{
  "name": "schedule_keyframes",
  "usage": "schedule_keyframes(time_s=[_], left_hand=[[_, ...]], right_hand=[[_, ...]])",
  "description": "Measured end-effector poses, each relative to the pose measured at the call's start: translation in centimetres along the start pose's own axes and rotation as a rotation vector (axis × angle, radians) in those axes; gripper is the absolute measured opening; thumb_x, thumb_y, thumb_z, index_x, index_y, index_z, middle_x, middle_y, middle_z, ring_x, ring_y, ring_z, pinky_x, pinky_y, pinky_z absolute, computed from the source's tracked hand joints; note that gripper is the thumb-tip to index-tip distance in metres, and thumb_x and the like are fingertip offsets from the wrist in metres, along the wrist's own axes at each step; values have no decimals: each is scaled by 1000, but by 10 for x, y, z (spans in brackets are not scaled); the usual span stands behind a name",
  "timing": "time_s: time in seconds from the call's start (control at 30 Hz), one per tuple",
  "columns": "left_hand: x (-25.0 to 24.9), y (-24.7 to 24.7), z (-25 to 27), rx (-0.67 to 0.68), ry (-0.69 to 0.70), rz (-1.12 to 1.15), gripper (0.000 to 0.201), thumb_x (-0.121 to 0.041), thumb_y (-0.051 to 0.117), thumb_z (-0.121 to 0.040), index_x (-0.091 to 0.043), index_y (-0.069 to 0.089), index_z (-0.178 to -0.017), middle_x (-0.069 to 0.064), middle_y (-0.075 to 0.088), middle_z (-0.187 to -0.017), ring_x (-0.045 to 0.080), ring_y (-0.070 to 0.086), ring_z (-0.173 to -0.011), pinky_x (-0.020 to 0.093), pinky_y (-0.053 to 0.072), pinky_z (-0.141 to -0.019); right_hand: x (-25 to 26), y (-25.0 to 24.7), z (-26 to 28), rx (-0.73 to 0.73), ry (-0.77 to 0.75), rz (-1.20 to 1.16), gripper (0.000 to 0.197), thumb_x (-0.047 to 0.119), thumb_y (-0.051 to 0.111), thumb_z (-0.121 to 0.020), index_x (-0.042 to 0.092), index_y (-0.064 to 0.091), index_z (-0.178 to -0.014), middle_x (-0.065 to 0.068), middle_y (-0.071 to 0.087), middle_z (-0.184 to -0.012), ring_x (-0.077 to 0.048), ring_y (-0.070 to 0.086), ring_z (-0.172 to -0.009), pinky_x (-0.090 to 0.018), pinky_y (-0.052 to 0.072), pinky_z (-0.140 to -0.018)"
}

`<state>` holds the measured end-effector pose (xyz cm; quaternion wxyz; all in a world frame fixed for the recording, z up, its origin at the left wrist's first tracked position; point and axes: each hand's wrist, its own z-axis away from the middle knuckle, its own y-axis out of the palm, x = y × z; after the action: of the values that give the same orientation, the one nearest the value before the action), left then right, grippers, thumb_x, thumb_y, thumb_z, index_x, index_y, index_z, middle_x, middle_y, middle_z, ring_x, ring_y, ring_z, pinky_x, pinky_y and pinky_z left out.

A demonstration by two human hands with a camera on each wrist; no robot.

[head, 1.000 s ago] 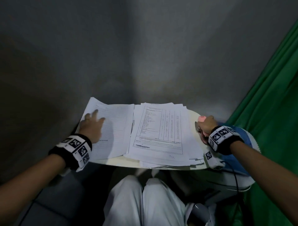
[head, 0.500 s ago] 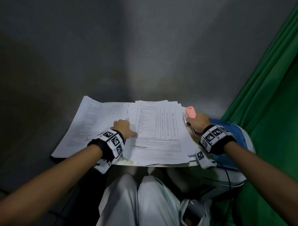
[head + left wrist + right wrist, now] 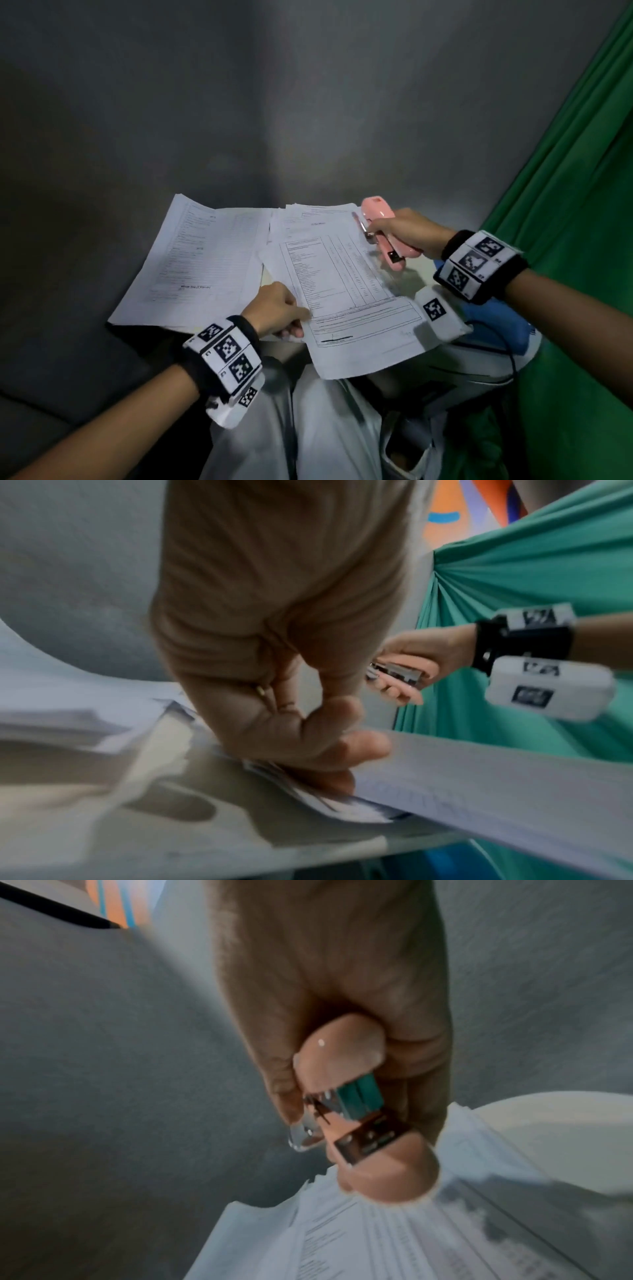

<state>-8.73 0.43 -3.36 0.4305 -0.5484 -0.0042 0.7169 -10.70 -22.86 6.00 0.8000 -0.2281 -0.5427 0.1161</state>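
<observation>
Printed sheets (image 3: 346, 301) over the desk's (image 3: 555, 1123) near edge, left margin pinched between thumb and curled fingers of the left hand (image 3: 277, 310), looked not yet stapled; right hand (image 3: 407, 233), fingers clamped round the pink stapler (image 3: 399, 256), held it at their far right corner, bite pending.

On the worktop (image 3: 555, 1118), the left pile (image 3: 202, 260) lies just beside the right pile (image 3: 308, 219). A sheet (image 3: 346, 308) lies askew over the right pile, its near end jutting past the worktop's front edge. The left hand (image 3: 274, 308) is at the sheet's left edge, the stapler (image 3: 383, 233) at its far right corner.
</observation>
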Motion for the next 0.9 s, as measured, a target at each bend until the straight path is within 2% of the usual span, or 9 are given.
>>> schedule_keyframes(time_s=[0.1,0.2,0.27,0.33,0.43,0.53,0.6,0.73,0.9], left_hand=[[6,-9,1,-17,-48,-10,39,-7,71,-81,-8,47,-50,1,58,-39,7,56,-34,18,44,-38],[8,-21,2,-36,-54,-140,34,-22,77,-77,-11,52,-55,-5,61,-47,4,56,-41,16,41,-43],[5,-25,-1,-143,-45,-254,35,-35,79,-72,-11,53,-80,-1,61,-75,12,59,-67,21,42,-54],[-2,-26,-11,-232,-51,-278,57,-37,79,-72,-10,45,-109,6,52,-104,23,56,-96,30,48,-72],[-9,-26,-27,-254,-80,-313,75,-34,78,-73,-9,37,-130,15,37,-133,33,39,-126,43,42,-100],[-8,-26,-40,-244,-91,-341,72,-34,79,-73,-9,42,-129,15,30,-136,33,31,-130,46,38,-105],[-7,-24,-45,-233,-87,-373,66,-35,78,-74,-8,46,-125,13,28,-135,32,30,-128,47,38,-105],[-2,-27,-50,-190,-75,-407,61,-36,76,-76,-16,46,-126,11,22,-134,36,27,-129,51,37,-104],[4,-28,-55,-140,-46,-495,60,-42,71,-78,-25,45,-130,10,21,-136,37,25,-130,55,37,-103]], right_hand=[[22,8,8,163,17,139,12,16,57,-90,4,60,-90,-10,63,-76,-22,59,-52,-30,49,-57],[44,1,12,212,27,237,18,21,59,-90,3,63,-88,-10,63,-74,-23,61,-53,-28,50,-57],[54,1,11,214,3,244,19,21,58,-91,3,63,-89,-9,63,-75,-22,61,-54,-24,51,-52],[55,11,1,181,-13,252,18,21,58,-90,3,63,-93,-7,65,-79,-22,62,-55,-22,50,-51],[48,39,-24,159,-28,254,21,23,57,-88,2,61,-87,-8,66,-73,-17,63,-50,-26,53,-51],[37,68,-51,144,-44,306,29,32,55,-87,10,50,-105,-17,67,-85,-28,65,-68,-42,56,-73],[28,85,-66,134,-37,289,28,30,53,-92,20,38,-114,-15,66,-91,-29,64,-73,-36,52,-71],[16,110,-84,118,-58,485,36,36,45,-97,19,39,-128,-12,57,-102,-28,55,-87,-31,41,-77],[11,125,-96,69,-97,573,33,28,37,-98,17,39,-130,-16,56,-107,-28,51,-86,-28,33,-74]])
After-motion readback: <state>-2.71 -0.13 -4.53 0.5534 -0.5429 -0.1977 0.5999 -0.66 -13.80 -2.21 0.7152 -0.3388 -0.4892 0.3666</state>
